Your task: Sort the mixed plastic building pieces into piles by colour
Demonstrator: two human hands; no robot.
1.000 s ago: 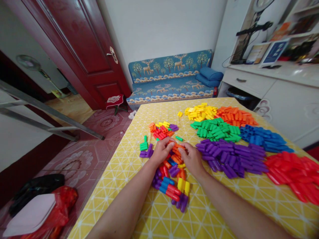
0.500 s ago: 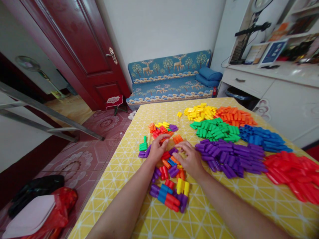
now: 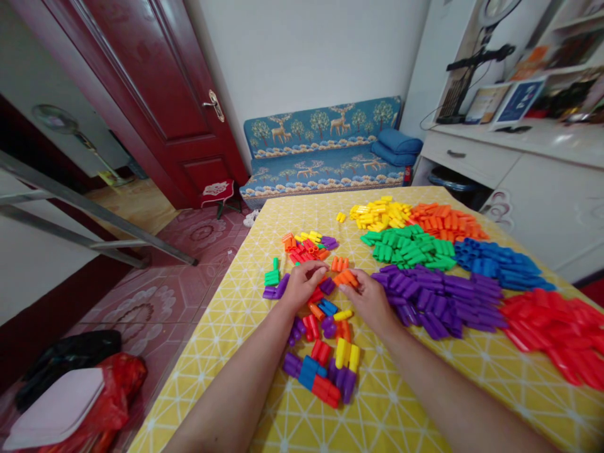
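My right hand (image 3: 370, 296) pinches an orange plastic tube block (image 3: 346, 278) between thumb and fingers, just above the table. Opposite it, my left hand (image 3: 304, 283) has its fingers curled and thumb tip close to them; whatever may be between them is hidden. Below the left hand lie a red block (image 3: 316, 294) and a purple block (image 3: 327, 286). Another orange block (image 3: 340, 263) rests just beyond both hands. Nearer me sit blue blocks (image 3: 327, 307), a yellow block (image 3: 344, 314) and a joined group of purple, blue and red blocks (image 3: 309, 371).
Sorted piles stand to the right: yellow (image 3: 380, 214), orange (image 3: 446, 220), green (image 3: 408, 247), blue (image 3: 500, 263), purple (image 3: 438, 296) and red (image 3: 557, 330). A mixed heap (image 3: 306, 247) lies beyond my left hand, with a green block (image 3: 272, 274) nearby. A sofa (image 3: 325, 148) is behind the table.
My right hand has picked up the orange block from among the loose blocks and lifted it toward the left hand. The left hand's fingers have drawn closer together.
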